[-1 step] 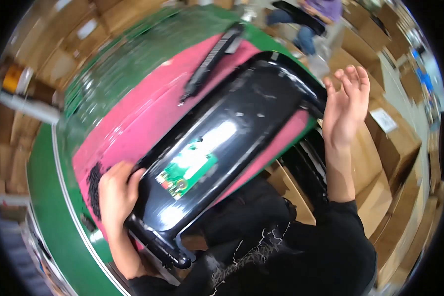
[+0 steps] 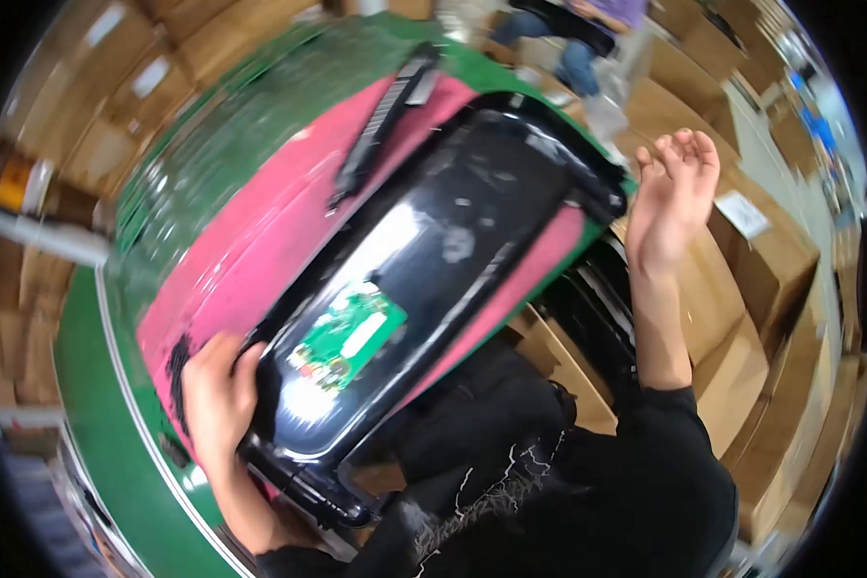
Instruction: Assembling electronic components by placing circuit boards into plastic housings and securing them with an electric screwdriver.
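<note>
Shell (image 2: 462,226): green circuit board (image 2: 345,335) inside | left fingers (image 2: 223,354) at its end, grip unclear | right fingers (image 2: 705,154) loosely extended

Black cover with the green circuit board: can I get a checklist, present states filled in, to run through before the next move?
1. Circuit board lies on the black cover: ok.
2. Circuit board fastened down: cannot tell; no fixing is clear at this blur.
3. Black cover wholly within the pink mat: not ok, its ends reach past the mat.
4. Left hand at the cover's left end: ok; firmness of hold, cannot tell.
5. Right hand on the cover: not ok, it is raised, open and empty beyond the right end.
</note>
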{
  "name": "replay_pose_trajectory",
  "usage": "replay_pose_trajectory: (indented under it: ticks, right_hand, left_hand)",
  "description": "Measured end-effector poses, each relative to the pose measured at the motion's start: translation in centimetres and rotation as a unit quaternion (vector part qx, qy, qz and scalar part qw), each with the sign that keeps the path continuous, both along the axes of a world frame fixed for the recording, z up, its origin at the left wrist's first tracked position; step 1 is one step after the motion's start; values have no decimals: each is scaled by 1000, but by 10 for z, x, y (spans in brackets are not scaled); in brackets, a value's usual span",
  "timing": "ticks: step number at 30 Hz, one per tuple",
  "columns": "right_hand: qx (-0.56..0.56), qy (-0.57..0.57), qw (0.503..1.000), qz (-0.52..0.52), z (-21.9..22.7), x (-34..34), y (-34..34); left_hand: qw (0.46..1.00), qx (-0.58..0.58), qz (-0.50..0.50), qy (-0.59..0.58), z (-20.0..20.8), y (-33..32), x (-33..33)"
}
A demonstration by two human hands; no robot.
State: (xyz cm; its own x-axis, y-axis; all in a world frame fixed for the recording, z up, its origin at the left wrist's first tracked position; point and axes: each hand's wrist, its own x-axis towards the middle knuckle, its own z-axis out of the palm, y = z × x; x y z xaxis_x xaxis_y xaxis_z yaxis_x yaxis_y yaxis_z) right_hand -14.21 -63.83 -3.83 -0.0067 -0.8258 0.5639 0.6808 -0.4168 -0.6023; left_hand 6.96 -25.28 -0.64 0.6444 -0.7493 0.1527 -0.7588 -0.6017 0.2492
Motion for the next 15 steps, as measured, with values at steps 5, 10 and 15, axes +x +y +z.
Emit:
replay_pose_trajectory:
  ticks: [5,10,15]
  right_hand:
    - [43,239,923,-299,-168,-100,-97]
    - [112,680,663,-292,-346,-202,-28]
    - [305,817,490,12,-454,-244,61]
  left_hand:
    - [964,-152,-8,-219,21,50,-52]
    - [819,-343,203,-413,14,110,-91]
    - [770,-161,188,-588,3,236,-75]
